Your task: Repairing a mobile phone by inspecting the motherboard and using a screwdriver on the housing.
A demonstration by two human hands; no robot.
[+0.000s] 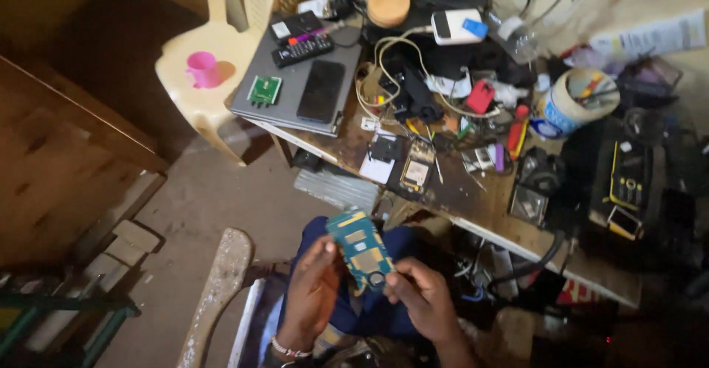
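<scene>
Nearest the camera, both hands held a small teal circuit board (360, 248) above the person's lap, off the table's near edge. The left hand (314, 294) gripped the board's left side, thumb on its face; the right hand (419, 298) pinched its lower right corner, fingers closed around it. To handle it well, I judge the fingers should stay on the board's edges, clear of the gold pads and components, with the board tilted toward whatever light there was.

Near the table's near edge (473, 220) lay an opened phone body (417, 167) and a white card (378, 168). Farther in, a dark phone (322, 91) and a small green board (264, 89) rested on a grey laptop (292, 80) at the left corner. Toward the far edge stood a round wooden lid (388, 4) among tangled cables.
</scene>
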